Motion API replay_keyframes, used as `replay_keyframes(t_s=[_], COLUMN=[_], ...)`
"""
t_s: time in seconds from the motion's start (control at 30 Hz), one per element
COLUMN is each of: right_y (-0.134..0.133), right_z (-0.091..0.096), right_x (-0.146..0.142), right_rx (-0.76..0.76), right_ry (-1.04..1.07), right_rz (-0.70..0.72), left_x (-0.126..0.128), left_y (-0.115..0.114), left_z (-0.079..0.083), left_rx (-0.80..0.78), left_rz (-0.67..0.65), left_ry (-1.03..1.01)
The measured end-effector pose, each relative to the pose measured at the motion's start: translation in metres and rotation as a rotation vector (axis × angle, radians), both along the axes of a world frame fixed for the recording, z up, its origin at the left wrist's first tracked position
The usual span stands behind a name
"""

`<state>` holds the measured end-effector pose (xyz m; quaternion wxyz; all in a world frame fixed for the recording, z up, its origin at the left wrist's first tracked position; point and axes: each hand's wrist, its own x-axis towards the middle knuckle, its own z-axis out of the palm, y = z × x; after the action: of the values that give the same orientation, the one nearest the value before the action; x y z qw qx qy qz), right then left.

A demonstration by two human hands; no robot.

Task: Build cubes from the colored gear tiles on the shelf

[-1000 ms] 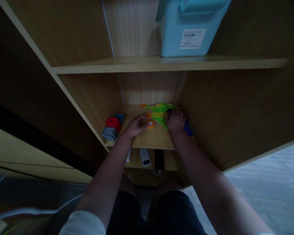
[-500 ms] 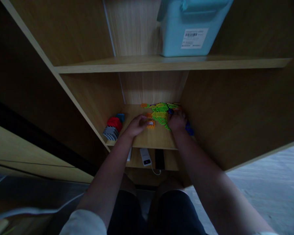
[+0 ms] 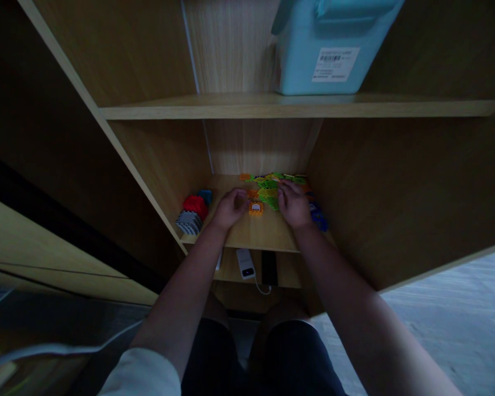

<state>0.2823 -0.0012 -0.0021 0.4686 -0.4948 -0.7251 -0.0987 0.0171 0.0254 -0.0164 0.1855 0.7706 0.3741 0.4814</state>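
Note:
My left hand [image 3: 232, 208] is over the middle shelf with its fingers curled; anything inside them is too small to make out. Just right of it lies a square stack of orange plastic pieces [image 3: 256, 208] with a pale label-like top. My right hand [image 3: 295, 206] reaches into a spread of green and yellow toothed plastic pieces [image 3: 267, 192], its thumb and fingers bent together near their far edge. What those fingertips grip is hidden. Dark blue pieces [image 3: 318, 217] lie right of this hand, by the side wall.
On the shelf's left stand a grey stack [image 3: 190, 222], a red stack [image 3: 195, 205] and a blue stack [image 3: 205, 196] of pieces. A light-blue bin [image 3: 297, 71] sits on the upper shelf [image 3: 231, 107]. Below are a white device [image 3: 245, 263] with a cable and a black slab [image 3: 269, 268].
My right hand has drawn slightly left and away from the dark blue piece at the pile. My left hand's fingers have curled in more. The view has shifted slightly.

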Motion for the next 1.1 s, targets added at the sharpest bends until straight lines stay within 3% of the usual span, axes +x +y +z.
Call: replay_keyframes(t_s=[0.13,0.27,0.5,0.8,1.1], right_y=[-0.009,-0.012,-0.009,-0.007,-0.009], right_z=[-0.003,-0.006,-0.008,-0.010,-0.009], right_x=[-0.019,-0.031,-0.024,-0.027,-0.027], right_rx=[0.004,-0.008,-0.020,-0.164,-0.198], right_ry=[-0.121,-0.166,-0.011,0.113,0.148], right_rz=[0.269,0.367,0.340,0.382,0.392], left_x=[0.001,0.002,0.002,0.002,0.002], left_y=[-0.002,-0.007,-0.013,-0.014,-0.010], left_z=[0.003,0.008,0.013,0.014,0.008], left_rx=[0.057,0.122,0.124,0.056,0.022], left_rz=[-0.013,-0.002,0.021,0.015,0.007], left_ry=[-0.026,-0.015,-0.003,0.003,0.014])
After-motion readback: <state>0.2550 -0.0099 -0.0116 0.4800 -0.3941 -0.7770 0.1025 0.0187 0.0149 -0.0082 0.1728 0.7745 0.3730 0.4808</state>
